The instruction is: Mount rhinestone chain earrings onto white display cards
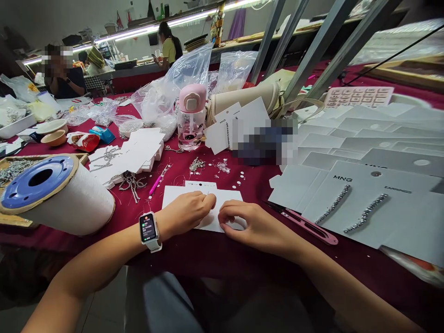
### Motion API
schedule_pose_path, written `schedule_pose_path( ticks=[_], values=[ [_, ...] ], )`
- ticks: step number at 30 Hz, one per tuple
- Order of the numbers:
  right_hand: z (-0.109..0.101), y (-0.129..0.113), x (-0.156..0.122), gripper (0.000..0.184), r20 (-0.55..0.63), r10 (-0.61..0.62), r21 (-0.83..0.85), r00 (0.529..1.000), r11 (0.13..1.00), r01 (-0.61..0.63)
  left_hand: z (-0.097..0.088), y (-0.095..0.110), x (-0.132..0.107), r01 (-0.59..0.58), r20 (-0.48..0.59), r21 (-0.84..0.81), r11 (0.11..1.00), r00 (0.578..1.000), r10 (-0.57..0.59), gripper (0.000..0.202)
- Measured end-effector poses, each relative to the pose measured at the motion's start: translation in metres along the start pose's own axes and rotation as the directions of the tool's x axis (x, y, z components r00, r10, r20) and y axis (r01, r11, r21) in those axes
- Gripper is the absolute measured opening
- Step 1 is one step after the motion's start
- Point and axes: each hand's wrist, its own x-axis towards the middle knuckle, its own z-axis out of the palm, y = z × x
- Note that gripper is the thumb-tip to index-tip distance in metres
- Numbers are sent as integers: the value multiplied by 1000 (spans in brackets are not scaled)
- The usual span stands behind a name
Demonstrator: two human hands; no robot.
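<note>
Bare forearms (100,256), flat white card (210,220)

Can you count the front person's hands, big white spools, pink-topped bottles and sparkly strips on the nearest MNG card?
Left hand and right hand: 2
White spool: 1
Pink-topped bottle: 1
Sparkly strips on the card: 2
Total: 6

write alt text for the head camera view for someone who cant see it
A person's left hand and right hand are close together at a white card on a dark red tabletop. Overlapping cards lie at right, two sparkly chains on the front one; a large white spool is at left, a pink-lidded bottle behind.
</note>
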Motion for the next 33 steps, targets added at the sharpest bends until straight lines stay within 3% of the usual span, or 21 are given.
schedule_pose_path(
  ticks=[8,12,16,18,20,23,26,29,33],
  values=[
    [-5,-1,-1,12,94,-45,13,995,999,44,1,-1,-1,29,-41,-42,999,999,-31,17],
    [1,2,2,12,22,-35,-81,999,996,36,0,-6,-1,27,-61,-76,997,998,-31,21],
    [5,6,1,11,-61,-62,-211,996,976,47,1,-14,-1,-47,-57,-63,997,997,43,19],
    [3,9,-8,13,-190,-30,-298,981,954,-29,2,-18,-1,-78,-61,-34,996,995,76,22],
    [0,13,-25,19,-386,36,-420,922,883,-210,4,-20,-1,-98,-58,-11,995,994,97,23],
    [-3,21,-56,27,-582,149,-554,800,648,-523,3,-19,-1,-108,-43,27,994,993,110,22],
    [-2,31,-80,34,-624,243,-589,742,478,-652,1,-17,-1,-100,-36,68,993,994,103,21],
    [2,44,-89,33,-618,264,-573,740,494,-654,3,-18,0,-98,-62,80,992,993,103,19],
    [6,63,-87,28,-629,204,-549,750,566,-615,13,-22,2,-144,-121,126,981,980,160,19]
  ],
)
